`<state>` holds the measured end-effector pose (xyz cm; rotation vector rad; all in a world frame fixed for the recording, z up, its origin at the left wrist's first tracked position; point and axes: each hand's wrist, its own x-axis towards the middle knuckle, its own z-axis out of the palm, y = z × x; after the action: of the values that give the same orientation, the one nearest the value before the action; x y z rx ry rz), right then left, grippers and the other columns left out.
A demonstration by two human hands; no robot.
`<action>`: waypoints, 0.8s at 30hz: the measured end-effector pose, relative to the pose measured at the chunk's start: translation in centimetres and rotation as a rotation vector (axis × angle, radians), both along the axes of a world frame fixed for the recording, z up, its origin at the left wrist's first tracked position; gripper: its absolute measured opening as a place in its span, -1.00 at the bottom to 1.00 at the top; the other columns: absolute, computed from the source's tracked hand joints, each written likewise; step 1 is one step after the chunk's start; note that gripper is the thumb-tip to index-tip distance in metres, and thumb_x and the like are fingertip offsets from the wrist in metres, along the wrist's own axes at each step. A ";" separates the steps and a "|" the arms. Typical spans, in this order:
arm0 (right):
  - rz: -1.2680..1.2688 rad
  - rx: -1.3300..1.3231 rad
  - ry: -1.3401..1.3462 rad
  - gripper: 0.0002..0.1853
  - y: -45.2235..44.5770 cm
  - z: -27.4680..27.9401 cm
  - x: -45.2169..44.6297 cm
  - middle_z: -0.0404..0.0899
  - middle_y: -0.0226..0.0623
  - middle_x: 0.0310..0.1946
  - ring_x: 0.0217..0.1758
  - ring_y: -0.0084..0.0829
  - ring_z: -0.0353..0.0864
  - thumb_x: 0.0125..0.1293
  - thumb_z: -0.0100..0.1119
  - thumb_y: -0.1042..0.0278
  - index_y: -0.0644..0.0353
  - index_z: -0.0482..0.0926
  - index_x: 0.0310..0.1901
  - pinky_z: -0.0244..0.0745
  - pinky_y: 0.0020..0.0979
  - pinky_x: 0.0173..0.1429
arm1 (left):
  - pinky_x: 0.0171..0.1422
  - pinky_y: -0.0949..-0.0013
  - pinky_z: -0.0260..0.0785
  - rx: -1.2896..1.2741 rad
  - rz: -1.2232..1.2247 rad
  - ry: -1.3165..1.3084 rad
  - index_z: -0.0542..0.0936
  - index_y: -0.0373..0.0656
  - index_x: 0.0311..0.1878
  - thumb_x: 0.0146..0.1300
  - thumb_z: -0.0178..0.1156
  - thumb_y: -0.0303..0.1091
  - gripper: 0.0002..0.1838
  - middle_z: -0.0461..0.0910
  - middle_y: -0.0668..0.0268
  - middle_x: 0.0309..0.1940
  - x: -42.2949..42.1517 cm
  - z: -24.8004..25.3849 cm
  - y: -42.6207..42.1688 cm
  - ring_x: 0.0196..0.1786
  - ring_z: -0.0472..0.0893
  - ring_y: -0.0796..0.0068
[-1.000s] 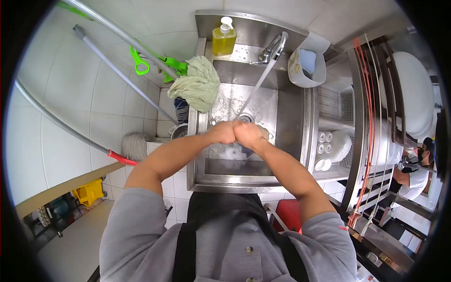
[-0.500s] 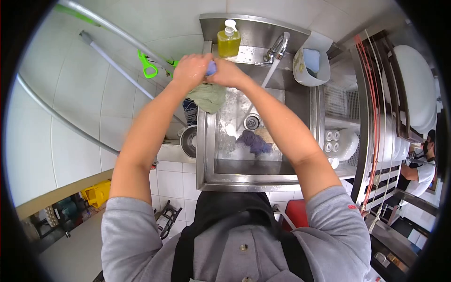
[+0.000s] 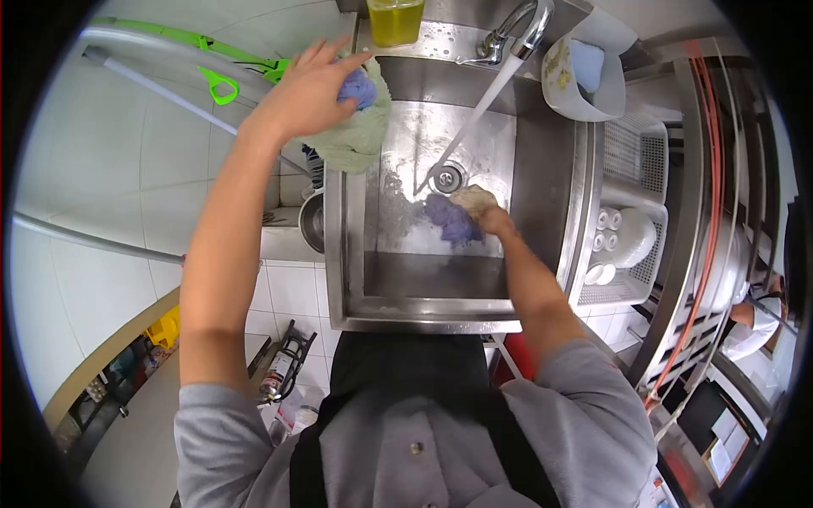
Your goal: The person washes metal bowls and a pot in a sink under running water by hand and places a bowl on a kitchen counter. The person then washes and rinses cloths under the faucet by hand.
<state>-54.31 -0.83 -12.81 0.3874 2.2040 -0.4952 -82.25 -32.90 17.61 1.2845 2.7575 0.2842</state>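
My left hand [image 3: 312,91] lies with fingers stretched out beside a crumpled purple cloth [image 3: 359,90], touching it. That cloth rests on a pale green cloth [image 3: 354,140] draped over the left rim of the steel sink [image 3: 337,254]. Down in the basin, my right hand [image 3: 495,222] is closed on the edge of a wet beige cloth [image 3: 474,200]; its fingertips are hidden. Against the beige cloth lies a second purple cloth [image 3: 453,222]. Water runs from the faucet [image 3: 529,38] toward the drain [image 3: 447,178].
A bottle of yellow-green liquid [image 3: 395,21] stands behind the sink. To the right are a white container [image 3: 584,76] and plastic baskets [image 3: 648,157]. Grey poles [image 3: 161,93] lean at the left. A co-worker [image 3: 754,326] is at far right.
Both hands were together on a purple cloth at the sink's upper left. Now that cloth lies on the green one, the left hand has opened, and the right hand has moved into the basin.
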 end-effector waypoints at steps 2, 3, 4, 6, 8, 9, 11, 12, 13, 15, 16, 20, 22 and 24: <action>-0.163 0.006 0.041 -0.54 -1.5 -3.6 2.4 0.65 -0.03 -0.06 0.05 -0.14 0.63 0.18 0.24 0.03 0.17 0.60 0.01 0.50 -0.23 0.15 | 0.34 0.21 0.30 0.250 0.028 0.091 0.42 -0.03 0.29 0.15 0.26 -0.37 -0.42 0.40 0.10 0.24 3.1 2.8 2.0 0.26 0.41 0.06; -0.328 0.022 0.088 -0.54 -2.5 -4.6 2.6 0.66 -0.05 -0.05 0.06 -0.18 0.64 0.19 0.25 0.00 0.20 0.63 -0.03 0.50 -0.22 0.16 | 0.27 0.21 0.36 0.288 0.068 -0.056 0.46 -0.05 0.25 0.17 0.24 -0.37 -0.48 0.47 0.10 0.17 4.9 3.5 2.9 0.17 0.48 0.08; -0.326 0.010 0.092 -0.54 -4.1 -4.9 2.5 0.66 -0.05 -0.05 0.06 -0.18 0.64 0.19 0.25 0.00 0.20 0.63 -0.03 0.50 -0.22 0.16 | 0.19 0.21 0.42 0.327 0.112 -0.206 0.50 -0.08 0.21 0.19 0.23 -0.37 -0.53 0.54 0.09 0.09 6.8 3.9 3.5 0.07 0.56 0.09; -0.125 0.403 0.400 -0.71 -7.1 -5.3 1.1 0.66 -0.05 -0.09 0.03 -0.19 0.66 0.25 0.11 0.16 0.16 0.62 -0.12 0.51 -0.11 0.09 | 0.08 0.19 0.47 0.387 0.071 -0.433 0.55 -0.12 0.13 0.21 0.20 -0.37 -0.61 0.61 0.08 -0.02 9.8 2.4 4.3 -0.08 0.62 0.06; -0.198 0.352 0.268 -0.75 -8.0 -5.9 -0.5 0.66 -0.09 -0.10 0.01 -0.20 0.67 0.26 0.08 0.23 0.15 0.62 -0.14 0.51 -0.08 0.08 | 0.07 0.17 0.47 0.329 0.063 -0.558 0.57 -0.13 0.10 0.22 0.18 -0.34 -0.64 0.63 0.10 -0.05 12.5 -1.7 4.6 -0.08 0.62 0.03; -0.268 0.312 0.136 -0.79 -8.2 -6.1 -1.1 0.67 -0.13 -0.10 -0.01 -0.21 0.68 0.27 0.06 0.29 0.15 0.61 -0.16 0.51 -0.06 0.07 | 0.12 0.12 0.44 0.159 0.120 -0.661 0.58 -0.19 0.07 0.22 0.16 -0.28 -0.63 0.62 0.00 -0.07 13.6 -3.4 5.0 -0.03 0.60 -0.02; -0.175 0.250 0.140 -0.81 -8.3 -4.4 -1.2 0.67 -0.14 -0.11 -0.04 -0.19 0.68 0.26 0.06 0.35 0.17 0.61 -0.18 0.52 -0.08 0.04 | 0.16 0.05 0.41 -0.082 0.210 -0.833 0.59 -0.25 0.04 0.22 0.13 -0.18 -0.59 0.61 -0.11 -0.10 15.9 -9.8 5.4 0.04 0.57 -0.10; -0.083 0.197 0.153 -0.83 -8.1 -3.0 -1.8 0.68 -0.15 -0.11 -0.07 -0.16 0.68 0.26 0.06 0.40 0.19 0.61 -0.19 0.52 -0.10 0.02 | 0.16 0.03 0.40 -0.148 0.240 -0.894 0.59 -0.26 0.03 0.21 0.11 -0.13 -0.56 0.60 -0.13 -0.10 16.6 -14.4 5.5 0.05 0.56 -0.11; -0.083 0.207 0.153 -0.83 -7.7 -1.5 -1.8 0.68 -0.15 -0.11 -0.07 -0.16 0.68 0.26 0.06 0.40 0.19 0.61 -0.19 0.52 -0.10 0.02 | 0.17 0.04 0.40 -0.196 0.282 -0.983 0.58 -0.25 0.05 0.22 0.09 -0.10 -0.54 0.61 -0.12 -0.09 16.8 -17.3 6.1 0.06 0.56 -0.10; 0.031 -0.150 0.337 -0.73 -6.9 1.9 -2.1 0.68 -0.09 -0.15 -0.10 -0.09 0.68 0.32 0.11 0.24 0.22 0.63 -0.10 0.54 -0.22 0.00 | 0.17 0.05 0.40 -0.223 0.317 -1.066 0.58 -0.24 0.07 0.22 0.07 -0.07 -0.51 0.61 -0.11 -0.08 18.1 -24.8 6.9 0.06 0.57 -0.09; 0.038 -0.137 0.340 -0.73 -6.9 3.8 -2.3 0.68 -0.09 -0.15 -0.10 -0.09 0.68 0.32 0.11 0.24 0.22 0.63 -0.10 0.54 -0.22 0.00 | 0.12 0.09 0.42 0.017 0.640 -1.105 0.56 -0.18 0.11 0.27 0.08 -0.07 -0.53 0.61 0.01 -0.03 19.7 -30.1 6.9 0.06 0.58 0.06; -0.331 -0.593 0.546 -0.73 -7.6 11.0 -4.5 0.69 -0.25 -0.24 -0.21 -0.37 0.65 0.32 0.19 0.26 0.22 0.63 -0.04 0.51 -0.37 -0.08 | 0.12 0.15 0.41 0.628 1.289 -1.753 0.46 -0.16 0.24 0.34 0.06 -0.01 -0.47 0.55 0.18 0.11 18.5 -29.0 8.6 0.12 0.55 0.27; -0.546 -0.833 0.534 -0.78 -8.1 16.0 -6.0 0.64 -0.39 -0.29 -0.24 -0.61 0.54 0.31 0.23 0.36 0.28 0.63 -0.08 0.46 -0.50 -0.14 | 0.15 0.23 0.40 0.866 1.263 -1.766 0.46 -0.26 0.21 0.35 0.04 0.06 -0.41 0.56 0.10 0.04 16.9 -27.6 9.6 0.05 0.57 0.24; -0.633 -0.925 0.483 -0.74 -7.5 16.2 -7.4 0.65 -0.36 -0.27 -0.20 -0.60 0.53 0.30 0.26 0.32 0.32 0.63 -0.09 0.45 -0.51 -0.09 | 0.18 0.30 0.39 1.108 1.212 -1.762 0.45 -0.35 0.18 0.35 0.01 0.13 -0.34 0.58 0.02 -0.03 14.5 -26.1 10.2 -0.02 0.59 0.21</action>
<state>-61.72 -8.31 3.35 0.4686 1.9575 -2.0117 -67.75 -22.70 -8.52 -0.8018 1.1370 1.8342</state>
